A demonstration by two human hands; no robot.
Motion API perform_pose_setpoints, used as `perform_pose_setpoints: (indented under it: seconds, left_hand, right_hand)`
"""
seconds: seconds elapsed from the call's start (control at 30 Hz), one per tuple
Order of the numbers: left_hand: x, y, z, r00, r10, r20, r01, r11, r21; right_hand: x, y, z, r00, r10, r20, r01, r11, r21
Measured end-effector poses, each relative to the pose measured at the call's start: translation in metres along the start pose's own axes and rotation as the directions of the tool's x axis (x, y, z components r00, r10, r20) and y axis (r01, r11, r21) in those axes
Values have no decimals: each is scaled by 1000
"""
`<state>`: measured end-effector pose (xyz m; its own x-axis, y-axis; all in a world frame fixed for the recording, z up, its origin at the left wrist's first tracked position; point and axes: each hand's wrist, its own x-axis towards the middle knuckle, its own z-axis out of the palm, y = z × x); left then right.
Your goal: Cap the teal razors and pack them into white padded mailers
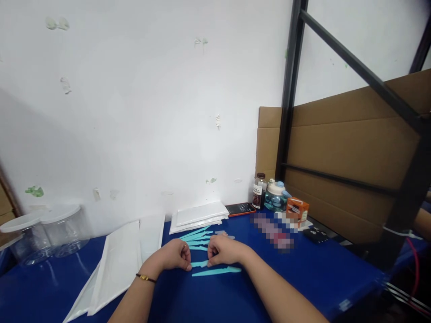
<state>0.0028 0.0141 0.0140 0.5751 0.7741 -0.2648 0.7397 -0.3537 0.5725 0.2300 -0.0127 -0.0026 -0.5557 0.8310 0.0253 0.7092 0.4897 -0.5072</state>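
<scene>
Between my two hands is a slim teal eyebrow razor (200,264), held low over the blue table. My left hand (175,255) is closed, with thumb and fingertips pinching its left end. The fingers of my right hand (225,250) are pinched on its right end and hide that part. Just in front of it, a second teal razor (216,271) lies flat on the table. Behind my hands several more teal razors (196,237) lie fanned out side by side. Small translucent pieces (221,233), too small to make out, lie just beyond my right hand.
White padded mailers (117,264) lie at left, and a stack of white mailers (202,213) at the back. Clear jars (63,231) stand far left. A phone (241,209), brown-capped bottle (259,190), water bottle (275,197) and orange box (297,210) are at back right.
</scene>
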Motion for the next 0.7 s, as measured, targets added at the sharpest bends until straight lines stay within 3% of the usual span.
perform_pose_setpoints:
  seconds: [0.17, 0.3, 0.4, 0.47, 0.53, 0.6, 0.7]
  left_hand:
    - [5, -10, -5, 994, -28, -105, 33, 998, 50]
    - [9, -23, -10, 963, -89, -254, 108, 992, 63]
    - [9, -19, -8, 914, -45, -404, 103, 987, 123]
    - [8, -9, -4, 896, 18, -443, 50, 989, 142]
    - [6, 5, 3, 923, 78, -376, -30, 991, 133]
    - [5, 19, 13, 961, 134, -243, -110, 988, 109]
    - [7, 33, 28, 980, 186, -71, -180, 980, 82]
  right_hand:
    - [-3, 17, -13, 992, 27, -126, -29, 999, -15]
    - [-9, 37, -28, 924, 208, -321, -223, 975, -11]
    - [-14, 41, -36, 890, 260, -374, -293, 955, -34]
    - [-20, 37, -40, 928, 247, -278, -257, 967, 1]
    - [-26, 29, -42, 975, 220, -35, -218, 975, 53]
    - [-30, 21, -41, 961, 203, 188, -217, 974, 57]
    - [-29, 13, -35, 944, 180, 275, -195, 980, 29]
